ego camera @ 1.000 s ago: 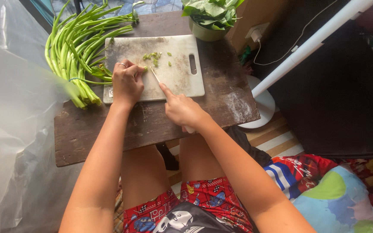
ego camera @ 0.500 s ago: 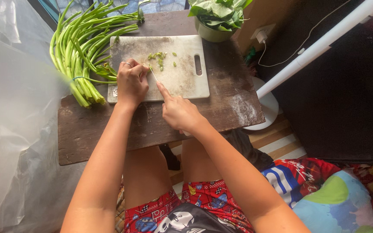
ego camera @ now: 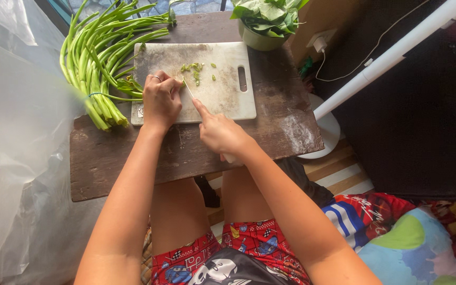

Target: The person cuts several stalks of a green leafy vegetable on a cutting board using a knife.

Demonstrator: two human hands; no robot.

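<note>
Stems (ego camera: 178, 84) under cut lie at the left end of the board (ego camera: 222, 100), pinned there by my left hand (ego camera: 160, 100), which is curled shut over them; a ring shows on one finger. My right hand (ego camera: 220, 134) sits just below the board's near edge, closed around the knife (ego camera: 188, 88), forefinger laid along the spine, blade tip beside the left fingertips. Done so far, by my estimate: little. One small scatter of cut bits (ego camera: 196, 71), roughly ten pieces, lies toward the board's far edge. Left to cut: one large tied bundle (ego camera: 98, 58) of long green stalks, resting left of the board on the desk (ego camera: 186, 153). Count: one board, one knife, one bundle, one potted plant (ego camera: 265, 21) beyond the board's far right corner.
</note>
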